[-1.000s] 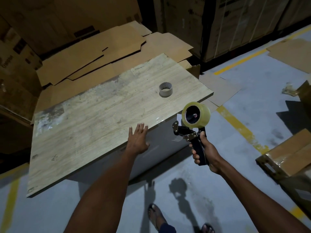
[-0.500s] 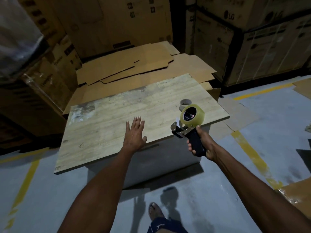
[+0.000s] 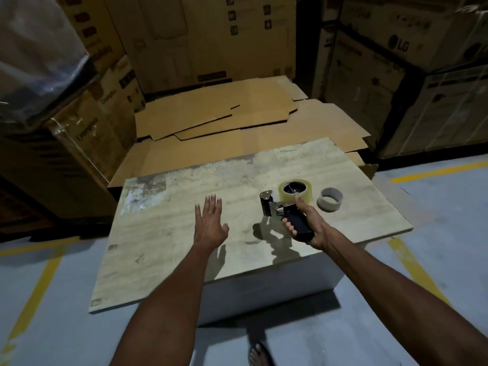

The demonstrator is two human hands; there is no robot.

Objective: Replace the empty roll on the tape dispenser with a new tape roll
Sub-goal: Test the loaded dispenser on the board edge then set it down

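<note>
My right hand (image 3: 307, 223) grips the black handle of the tape dispenser (image 3: 274, 210), held low over the right part of the worn wooden board (image 3: 169, 233). A full roll of clear yellowish tape (image 3: 295, 190) sits on the dispenser's hub, my thumb touching its near edge. The metal cutter end points left. Just right of the dispenser the empty cardboard core (image 3: 329, 199) lies flat on the board. My left hand (image 3: 210, 221) hovers open, fingers spread, over the middle of the board, holding nothing.
The board lies on a white box (image 3: 277, 286) on the grey floor with yellow lines (image 3: 414, 262). Flattened cardboard sheets (image 3: 224, 117) lie behind it. Tall stacked cartons (image 3: 396, 62) wall in the back and sides. My sandalled foot (image 3: 260, 355) shows at the bottom.
My right hand brought the dispenser from beyond the board's front edge to over the board, beside the empty core. My left hand moved further onto the board. The view shifted closer.
</note>
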